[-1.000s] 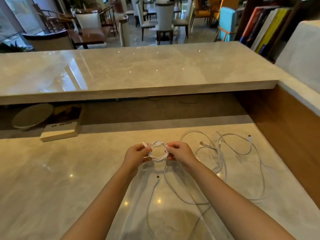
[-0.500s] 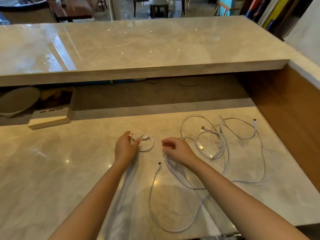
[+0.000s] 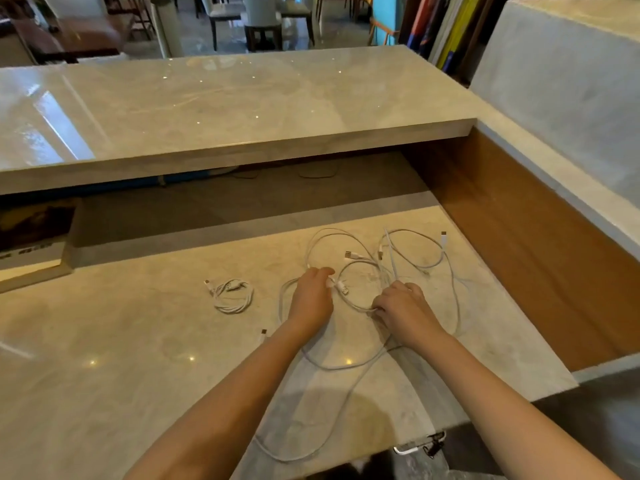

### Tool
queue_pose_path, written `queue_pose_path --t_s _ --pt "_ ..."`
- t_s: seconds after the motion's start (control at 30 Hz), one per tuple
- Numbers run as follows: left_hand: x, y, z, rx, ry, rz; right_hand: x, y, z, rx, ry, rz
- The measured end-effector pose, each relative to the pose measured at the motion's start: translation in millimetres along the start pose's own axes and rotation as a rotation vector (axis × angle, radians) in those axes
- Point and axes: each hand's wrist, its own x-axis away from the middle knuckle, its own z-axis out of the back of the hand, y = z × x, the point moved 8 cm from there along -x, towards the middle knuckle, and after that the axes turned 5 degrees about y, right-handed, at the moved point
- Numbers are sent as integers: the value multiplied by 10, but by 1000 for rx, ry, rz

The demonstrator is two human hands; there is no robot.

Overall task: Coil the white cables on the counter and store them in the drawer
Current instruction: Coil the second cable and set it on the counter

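Note:
A small coiled white cable [image 3: 231, 294] lies alone on the marble counter [image 3: 104, 358], left of my hands. To its right spreads a tangle of loose white cables [image 3: 408, 261] with several plugs showing. My left hand [image 3: 311, 299] pinches one cable close to its plug end. Fingers of my right hand [image 3: 401, 311] curl round a loop of the same tangle, a little to the right. One long cable [image 3: 311, 452] trails toward the counter's front edge. No drawer is in view.
A raised marble shelf [image 3: 225, 109] overhangs the back of the counter. A book or box [image 3: 31, 251] sits under it at far left. A wooden side wall [image 3: 526, 258] bounds the right. A metal fitting [image 3: 420, 445] shows at the front edge.
The coiled cable was put down on the counter and my left hand let go of it. Both hands moved right onto the loose tangle and took hold of a cable.

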Motion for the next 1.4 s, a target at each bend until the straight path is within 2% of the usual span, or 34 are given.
queue_pose_path --t_s 0.1,0.23,0.3,0.4,0.47,0.57,0.63,0.7,0.73,0.8,0.83,0.87,0.9,1.03,1.13,1.27,1.4 --pt "-185 -13 -227 -259 -91 -84 56 145 47 -53 100 -13" --pt "-301 -21 -292 -468 -120 -108 88 424 96 -95 197 -56" --pt "-305 26 -290 -510 -140 -141 87 551 102 -106 207 -73" --pt "-248 108 -173 -447 -127 -165 67 654 110 -154 191 -104" --pt "-200 199 27 -381 -92 -144 60 661 121 -205 163 -137" --pt "-132 375 445 -232 -52 -15 88 499 216 -198 101 -151" --pt "-76 446 710 25 -24 137 147 282 464 -218 173 -126" --pt "17 495 885 375 -11 309 275 -60 789 -441 277 -24" --pt "62 546 941 527 -6 357 346 -239 874 -633 228 32" --pt "120 663 1002 750 8 391 498 -606 884 -961 -79 113" --pt "135 712 1015 804 19 397 568 -734 863 -1063 -207 144" --pt "147 744 1028 816 37 404 601 -797 863 -1122 -261 168" --pt "155 747 1041 796 68 421 607 -801 909 -1161 -244 174" --pt "144 711 1147 655 176 458 517 -556 1349 -1181 29 119" --pt "85 906 1264 510 93 322 462 -445 1799 -1043 198 181" --pt "13 1237 1508 556 -5 134 346 -175 2453 -1028 497 134" --pt "-14 1482 1826 385 17 -48 246 19 3021 -928 695 91"
